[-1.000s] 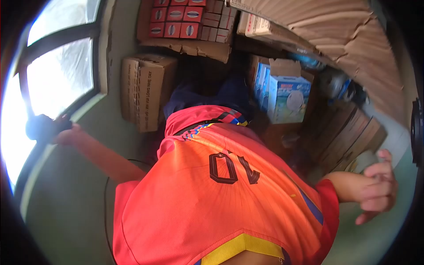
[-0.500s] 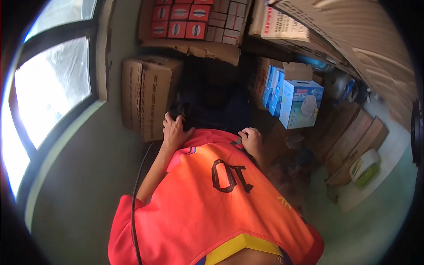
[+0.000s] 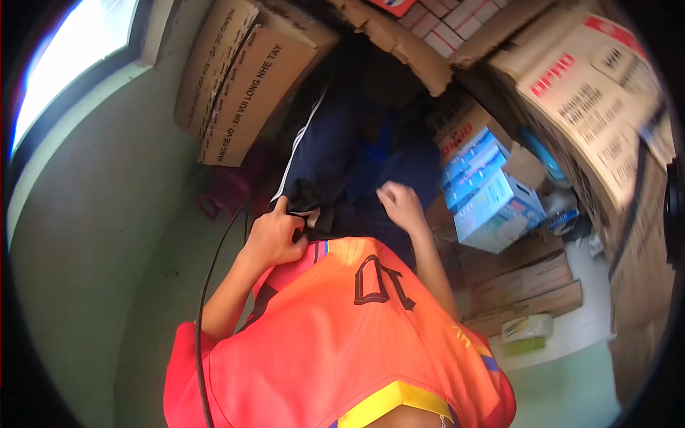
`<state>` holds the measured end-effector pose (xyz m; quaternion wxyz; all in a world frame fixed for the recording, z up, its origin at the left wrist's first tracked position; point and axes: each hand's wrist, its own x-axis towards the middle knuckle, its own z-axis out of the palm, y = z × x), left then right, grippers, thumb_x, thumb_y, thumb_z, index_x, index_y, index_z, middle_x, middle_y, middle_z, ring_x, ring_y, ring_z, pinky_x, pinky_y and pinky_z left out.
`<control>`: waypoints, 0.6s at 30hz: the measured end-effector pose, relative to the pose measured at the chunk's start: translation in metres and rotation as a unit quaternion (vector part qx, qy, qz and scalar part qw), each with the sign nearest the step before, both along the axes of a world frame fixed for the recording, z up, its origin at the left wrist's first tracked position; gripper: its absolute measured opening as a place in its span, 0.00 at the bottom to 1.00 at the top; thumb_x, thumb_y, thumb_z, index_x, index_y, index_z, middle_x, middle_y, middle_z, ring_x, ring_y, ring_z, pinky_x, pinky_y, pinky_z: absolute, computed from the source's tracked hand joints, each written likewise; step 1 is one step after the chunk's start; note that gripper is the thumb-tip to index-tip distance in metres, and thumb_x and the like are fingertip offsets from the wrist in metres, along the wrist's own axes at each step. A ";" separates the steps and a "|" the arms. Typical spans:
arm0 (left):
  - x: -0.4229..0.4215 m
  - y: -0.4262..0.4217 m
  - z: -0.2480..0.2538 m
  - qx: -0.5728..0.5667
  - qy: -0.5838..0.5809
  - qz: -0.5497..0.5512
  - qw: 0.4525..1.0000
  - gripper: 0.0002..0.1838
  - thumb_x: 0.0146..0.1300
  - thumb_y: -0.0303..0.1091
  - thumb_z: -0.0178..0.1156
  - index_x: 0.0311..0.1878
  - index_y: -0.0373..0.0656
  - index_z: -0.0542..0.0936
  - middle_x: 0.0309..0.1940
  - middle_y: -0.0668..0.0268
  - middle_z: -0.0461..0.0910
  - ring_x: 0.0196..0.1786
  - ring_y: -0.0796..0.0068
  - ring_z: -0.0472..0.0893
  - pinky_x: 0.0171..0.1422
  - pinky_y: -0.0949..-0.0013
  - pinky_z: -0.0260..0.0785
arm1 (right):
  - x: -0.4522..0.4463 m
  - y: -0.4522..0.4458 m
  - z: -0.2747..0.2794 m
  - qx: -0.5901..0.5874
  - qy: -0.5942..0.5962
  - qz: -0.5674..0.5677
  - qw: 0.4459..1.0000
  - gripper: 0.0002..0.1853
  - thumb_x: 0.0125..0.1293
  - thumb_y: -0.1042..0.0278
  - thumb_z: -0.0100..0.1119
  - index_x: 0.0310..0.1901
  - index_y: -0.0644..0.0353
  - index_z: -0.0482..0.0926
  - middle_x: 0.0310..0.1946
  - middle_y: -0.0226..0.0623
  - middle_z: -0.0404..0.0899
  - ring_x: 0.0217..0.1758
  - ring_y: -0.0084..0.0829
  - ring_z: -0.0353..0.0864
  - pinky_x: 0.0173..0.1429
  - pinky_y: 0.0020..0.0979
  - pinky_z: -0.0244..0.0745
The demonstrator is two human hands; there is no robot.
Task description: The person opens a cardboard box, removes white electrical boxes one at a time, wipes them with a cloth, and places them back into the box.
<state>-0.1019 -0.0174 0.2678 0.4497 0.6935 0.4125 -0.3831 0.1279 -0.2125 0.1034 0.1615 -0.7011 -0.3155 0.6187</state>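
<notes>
Dark bunched cloth (image 3: pixel 308 196): at the waist, right against the left hand (image 3: pixel 277 239). Left fingers curled there; cannot tell whether they grip it. Right hand (image 3: pixel 403 207): loosely bent, nothing seen in it, over the navy trousers (image 3: pixel 321 157). Outward: orange shirt (image 3: pixel 342 335); black cable (image 3: pixel 205 299) at left; brown carton (image 3: pixel 250 100), upper left; blue boxes (image 3: pixel 499 210), right.

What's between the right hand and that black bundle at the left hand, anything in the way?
Nothing visible: the gap between the right hand and the black bundle at the left hand shows only dark trousers behind it. Whether the right hand touches the trousers, I can't tell.
</notes>
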 end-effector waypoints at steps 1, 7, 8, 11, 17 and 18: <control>-0.005 0.000 -0.013 0.003 0.005 0.025 1.000 0.10 0.47 0.41 0.70 0.27 0.44 0.86 0.46 0.45 0.76 0.33 0.43 0.84 0.40 0.49 0.80 | -0.016 0.023 -0.048 0.024 0.015 0.026 0.999 0.08 0.68 0.64 0.65 0.39 0.59 0.80 0.37 0.46 0.84 0.45 0.48 0.85 0.45 0.45 0.76; -0.060 -0.012 -0.053 0.032 -0.007 0.229 0.973 0.12 0.46 0.42 0.72 0.21 0.44 0.84 0.49 0.49 0.80 0.36 0.46 0.85 0.42 0.52 0.80 | -0.155 0.025 -0.279 -0.156 -0.063 0.092 0.981 0.49 0.57 0.58 0.75 0.76 0.67 0.60 0.77 0.52 0.60 0.81 0.52 0.58 0.81 0.47 0.61; -0.066 -0.012 -0.054 0.017 0.004 0.295 0.955 0.10 0.46 0.38 0.74 0.22 0.43 0.84 0.52 0.50 0.81 0.41 0.48 0.86 0.46 0.56 0.79 | -0.163 0.029 -0.287 -0.129 -0.034 0.124 0.983 0.46 0.60 0.57 0.72 0.75 0.67 0.61 0.76 0.52 0.62 0.80 0.52 0.60 0.81 0.46 0.61; -0.091 -0.021 -0.062 -0.004 0.009 0.366 0.930 0.11 0.43 0.38 0.76 0.21 0.43 0.84 0.43 0.55 0.81 0.42 0.54 0.85 0.43 0.60 0.75 | -0.155 0.031 -0.303 -0.048 0.050 0.227 0.972 0.38 0.68 0.52 0.63 0.73 0.66 0.66 0.73 0.51 0.69 0.78 0.50 0.66 0.81 0.43 0.61; -0.112 -0.024 -0.081 -0.033 0.006 0.453 0.891 0.13 0.38 0.37 0.74 0.17 0.40 0.81 0.34 0.60 0.78 0.36 0.61 0.82 0.39 0.64 0.70 | -0.134 0.011 -0.346 0.046 0.064 0.433 0.898 0.28 0.76 0.54 0.51 0.71 0.61 0.72 0.74 0.47 0.71 0.76 0.48 0.70 0.81 0.39 0.60; -0.113 -0.024 -0.085 -0.031 0.003 0.458 0.888 0.13 0.38 0.37 0.75 0.17 0.40 0.81 0.33 0.61 0.78 0.36 0.62 0.82 0.39 0.64 0.70 | -0.133 0.021 -0.338 0.040 0.065 0.425 0.902 0.28 0.76 0.54 0.51 0.71 0.61 0.72 0.74 0.47 0.71 0.76 0.48 0.70 0.81 0.39 0.60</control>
